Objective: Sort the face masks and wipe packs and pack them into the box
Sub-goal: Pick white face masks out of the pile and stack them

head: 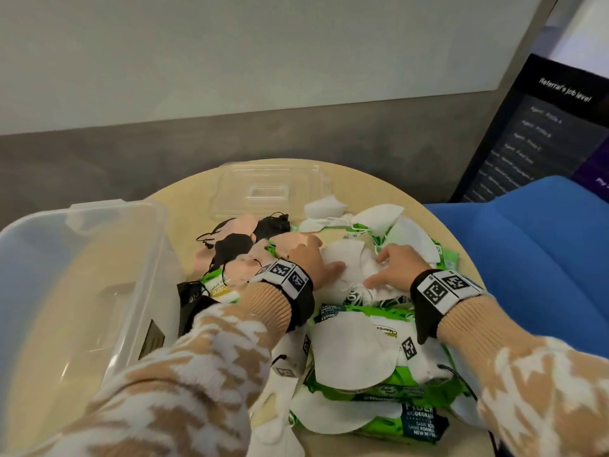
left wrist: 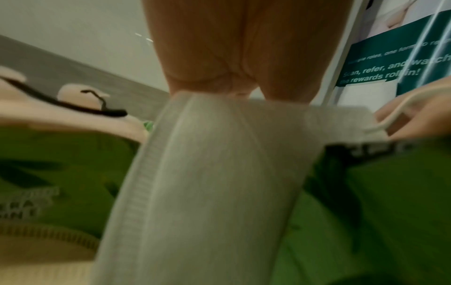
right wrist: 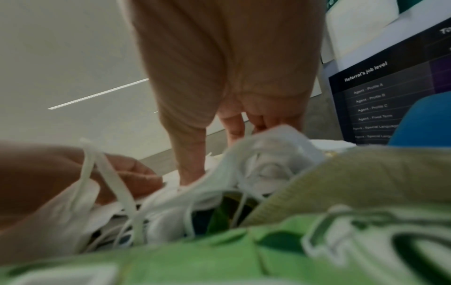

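Note:
A heap of white face masks (head: 349,347) and green wipe packs (head: 389,384) covers the round table (head: 188,206). Pink and black masks (head: 237,242) lie at the heap's left. My left hand (head: 314,260) grips a white mask (head: 349,258) at the middle of the heap; in the left wrist view this mask (left wrist: 219,173) runs under my palm (left wrist: 231,57) and hides the fingertips. My right hand (head: 393,263) pinches the bunched white mask (right wrist: 268,154) and its ear loops just to the right, thumb down (right wrist: 190,169). The clear box (head: 82,212) stands at the left.
The box's clear lid (head: 270,189) lies at the table's far side. A blue chair (head: 527,258) is close on the right, with a dark printed sign (head: 543,133) behind it. A grey wall runs along the back.

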`<state>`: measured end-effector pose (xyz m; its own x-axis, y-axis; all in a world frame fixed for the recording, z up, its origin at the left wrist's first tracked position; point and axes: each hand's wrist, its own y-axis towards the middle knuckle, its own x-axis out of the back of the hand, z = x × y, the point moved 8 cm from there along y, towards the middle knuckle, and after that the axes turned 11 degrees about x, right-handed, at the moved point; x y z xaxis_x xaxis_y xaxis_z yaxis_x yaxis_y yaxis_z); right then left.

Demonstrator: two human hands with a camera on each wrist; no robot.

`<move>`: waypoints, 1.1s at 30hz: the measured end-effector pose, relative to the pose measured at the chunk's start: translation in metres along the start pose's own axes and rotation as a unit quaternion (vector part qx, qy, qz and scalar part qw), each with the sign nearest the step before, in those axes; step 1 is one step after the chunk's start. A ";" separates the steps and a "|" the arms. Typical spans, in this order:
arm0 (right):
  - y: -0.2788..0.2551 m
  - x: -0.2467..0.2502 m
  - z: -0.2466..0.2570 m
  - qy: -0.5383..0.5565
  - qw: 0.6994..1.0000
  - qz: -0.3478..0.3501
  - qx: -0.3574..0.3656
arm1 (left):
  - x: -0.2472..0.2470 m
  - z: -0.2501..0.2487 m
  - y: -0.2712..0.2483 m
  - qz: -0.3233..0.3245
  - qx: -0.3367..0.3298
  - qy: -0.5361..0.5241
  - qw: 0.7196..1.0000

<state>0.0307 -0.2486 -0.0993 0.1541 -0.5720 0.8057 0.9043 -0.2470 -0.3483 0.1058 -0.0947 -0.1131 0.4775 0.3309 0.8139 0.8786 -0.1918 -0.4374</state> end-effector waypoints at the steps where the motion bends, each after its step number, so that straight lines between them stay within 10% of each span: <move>1: 0.000 0.001 -0.001 0.014 1.000 -0.003 -0.002 | -0.002 0.002 0.002 0.004 0.011 -0.002 1.000; 20: -0.007 0.015 0.014 0.176 0.982 -0.025 0.059 | 0.017 0.005 0.019 -0.020 -0.033 -0.067 0.997; 33: -0.029 0.043 0.049 0.250 0.956 -0.042 0.149 | 0.093 -0.038 -0.053 -0.065 -0.196 -0.199 0.958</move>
<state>0.0305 -0.2274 -0.0307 -0.0673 -0.8806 0.4690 0.9898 -0.1181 -0.0798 0.1036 -0.0885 0.0004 0.3997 0.6860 0.6079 0.8961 -0.4321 -0.1015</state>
